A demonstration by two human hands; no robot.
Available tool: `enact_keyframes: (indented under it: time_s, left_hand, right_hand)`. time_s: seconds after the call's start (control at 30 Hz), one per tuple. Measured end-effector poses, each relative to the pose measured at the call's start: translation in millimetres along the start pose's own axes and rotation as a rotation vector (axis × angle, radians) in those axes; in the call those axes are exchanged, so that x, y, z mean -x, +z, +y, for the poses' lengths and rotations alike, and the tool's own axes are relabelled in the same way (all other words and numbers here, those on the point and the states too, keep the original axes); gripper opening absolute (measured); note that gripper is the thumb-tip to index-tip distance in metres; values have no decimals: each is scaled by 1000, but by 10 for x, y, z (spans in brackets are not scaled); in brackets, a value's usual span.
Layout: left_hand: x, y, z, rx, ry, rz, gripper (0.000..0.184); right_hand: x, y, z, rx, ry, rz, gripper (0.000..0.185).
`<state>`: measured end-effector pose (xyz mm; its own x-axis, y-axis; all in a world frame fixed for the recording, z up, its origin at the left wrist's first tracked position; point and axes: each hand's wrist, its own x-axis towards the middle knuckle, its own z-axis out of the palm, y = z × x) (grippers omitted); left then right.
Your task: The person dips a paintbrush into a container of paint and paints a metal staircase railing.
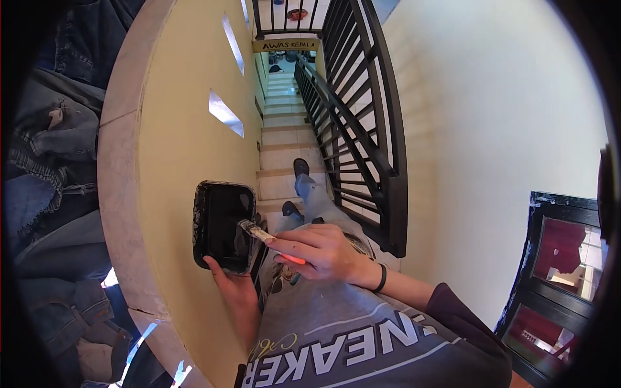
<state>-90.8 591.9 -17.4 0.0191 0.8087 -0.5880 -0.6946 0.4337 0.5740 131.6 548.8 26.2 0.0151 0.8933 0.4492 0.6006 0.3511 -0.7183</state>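
Note:
My left hand (236, 294) grips the lower edge of a black paint tray (223, 223), its thumb over the rim and the other fingers hidden beneath. Dark paint coats the inside of the tray, and its rim is smeared. In my right hand (323, 252) is a paintbrush (259, 231) with a pale ferrule and an orange handle end. Its bristles are at the tray's right side; I cannot tell whether they touch the paint.
Tiled stairs (284, 136) descend ahead, with a black metal railing (381, 149) on the right. A sign (286, 44) hangs over the stairwell. Jeans (58, 258) lie beyond the left wall (174, 129). At lower right is a black-framed window (550, 278).

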Motion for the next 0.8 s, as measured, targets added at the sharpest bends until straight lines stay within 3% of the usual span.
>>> enact_keyframes:
  time_s: [0.27, 0.43, 0.53, 0.8]
  left_hand:
    - [-593, 96, -99, -17, 30, -87, 61]
    - [-1077, 673, -333, -78, 46, -226, 63]
    - [-1366, 929, -572, -98, 33, -271, 61]
    - [-2281, 1079, -1353, -185, 69, -311, 58]
  right_hand:
    - [-408, 2, 301, 68, -23, -15, 38]
    - [-657, -146, 772, 65, 129, 178, 22]
    - [-784, -200, 1145, -15, 237, 288, 14]
    - [-829, -59, 2400, -44, 232, 310, 13]
